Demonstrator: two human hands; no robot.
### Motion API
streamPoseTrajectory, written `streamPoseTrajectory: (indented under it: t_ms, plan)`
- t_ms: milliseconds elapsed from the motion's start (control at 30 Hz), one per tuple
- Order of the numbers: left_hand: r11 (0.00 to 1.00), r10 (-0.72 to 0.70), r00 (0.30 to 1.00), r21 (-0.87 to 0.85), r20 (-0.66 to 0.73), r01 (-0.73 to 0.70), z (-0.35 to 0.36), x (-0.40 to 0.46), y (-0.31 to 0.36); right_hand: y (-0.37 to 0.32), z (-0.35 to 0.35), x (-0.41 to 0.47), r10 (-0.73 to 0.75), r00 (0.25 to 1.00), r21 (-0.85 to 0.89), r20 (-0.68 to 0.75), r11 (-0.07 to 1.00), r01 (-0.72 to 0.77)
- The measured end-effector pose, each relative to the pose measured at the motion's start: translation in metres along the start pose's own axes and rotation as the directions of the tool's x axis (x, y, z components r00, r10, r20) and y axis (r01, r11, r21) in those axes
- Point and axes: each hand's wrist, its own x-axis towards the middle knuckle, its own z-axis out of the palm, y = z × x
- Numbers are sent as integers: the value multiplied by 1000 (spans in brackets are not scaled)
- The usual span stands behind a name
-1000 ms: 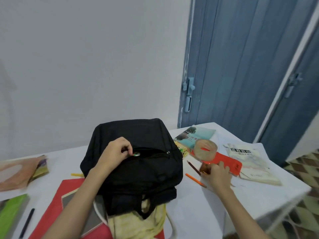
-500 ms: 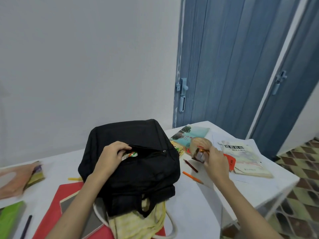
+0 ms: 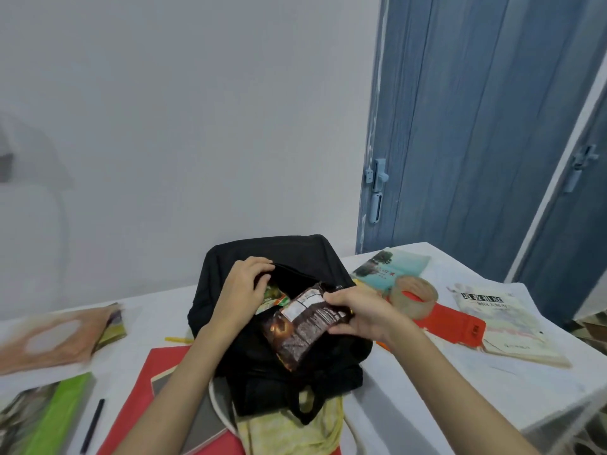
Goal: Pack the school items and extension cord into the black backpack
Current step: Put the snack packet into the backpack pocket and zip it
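The black backpack (image 3: 230,277) lies on the white table (image 3: 460,389), its front pocket zipped open. My left hand (image 3: 244,290) grips the pocket's upper edge and holds it open; a green packet (image 3: 274,295) shows inside. My right hand (image 3: 361,315) holds a dark brown snack packet (image 3: 302,326) by its top end, right over the pocket mouth. A roll of brown tape (image 3: 415,295), a red flat case (image 3: 455,326) and two books (image 3: 502,323) (image 3: 391,267) lie to the right of the bag.
A red folder (image 3: 144,389) and a yellow cloth bag (image 3: 289,431) lie partly under the backpack. On the left are a green book (image 3: 56,418), a black pen (image 3: 92,425), a blurred tan sheet (image 3: 49,336) and a yellow pencil (image 3: 177,339). Blue doors (image 3: 476,126) stand behind the table's right end.
My right hand picked up the brown packet from beside the tape and carried it left to the pocket opening. My left hand stayed on the pocket edge, pulling it wider.
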Motion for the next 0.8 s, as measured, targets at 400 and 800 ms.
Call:
streamPoseTrajectory:
  t_ms: [400, 800]
  plan:
    - [992, -15, 900, 117, 436, -40, 3, -5, -2, 20, 22, 40, -284, 952, -585, -115, 794, 166]
    - [846, -77, 832, 478, 549, -237, 20, -4, 28, 15, -6, 45, -584, 801, -780, -135, 561, 278]
